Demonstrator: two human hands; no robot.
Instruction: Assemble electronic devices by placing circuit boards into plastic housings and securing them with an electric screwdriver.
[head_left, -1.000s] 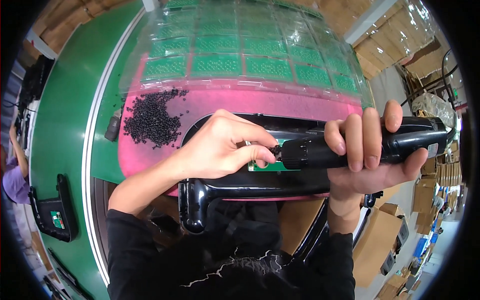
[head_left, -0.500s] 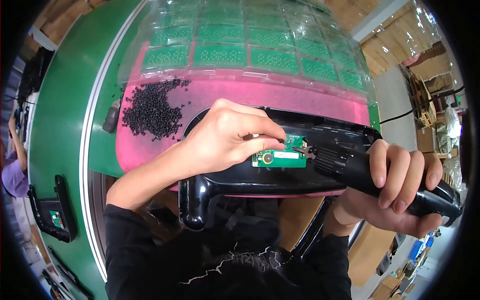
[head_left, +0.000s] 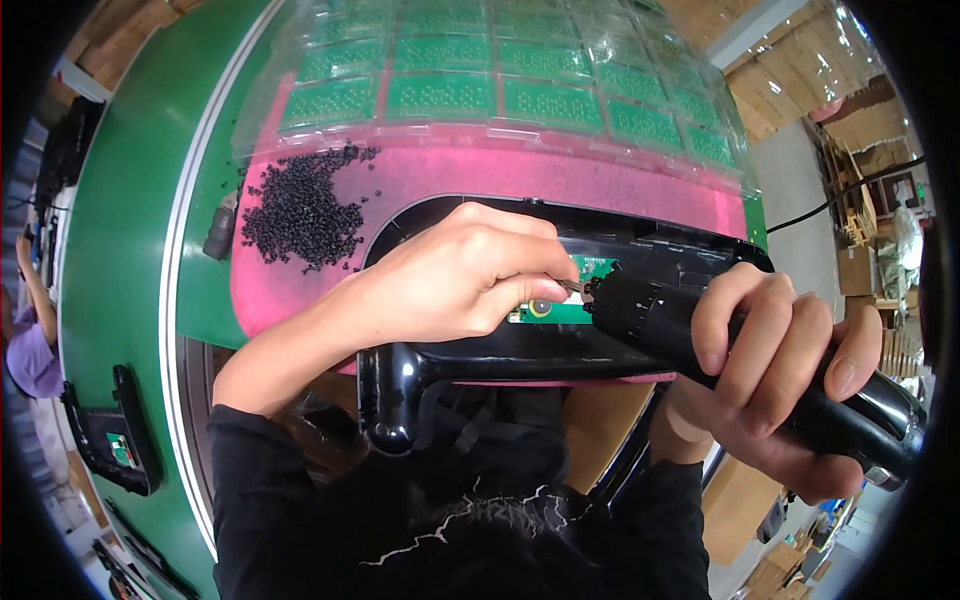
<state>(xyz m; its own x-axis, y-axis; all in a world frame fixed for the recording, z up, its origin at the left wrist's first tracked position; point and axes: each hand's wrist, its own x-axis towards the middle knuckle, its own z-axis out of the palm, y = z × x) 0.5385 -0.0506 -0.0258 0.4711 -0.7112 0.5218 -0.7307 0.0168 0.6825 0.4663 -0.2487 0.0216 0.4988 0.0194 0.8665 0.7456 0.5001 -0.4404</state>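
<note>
My right hand (head_left: 785, 365) is wrapped round a black electric screwdriver (head_left: 655, 320), held slanting with its bit toward the left. My left hand (head_left: 465, 280) is pinched, thumb and forefinger together at the bit's tip. A small dark screw showed in that pinch a moment earlier; now the fingertips and bit mostly hide it. Beneath both hands is a green circuit board (head_left: 597, 267), partly covered by the fingers and the screwdriver's head. The board lies inside a long black plastic housing (head_left: 500, 368) with a handle-like end at the left.
Black screws (head_left: 300, 212) are heaped on the pink mat (head_left: 450, 165), left of the housing. Clear plastic trays (head_left: 440, 95) of green boards stand behind. Another black housing (head_left: 125, 480) with a board lies on the green table (head_left: 130, 280). A person in purple (head_left: 35, 355) is at far left.
The screwdriver has moved left, and its bit now meets my left fingertips. My left hand has shifted slightly, still pinched, above the board.
</note>
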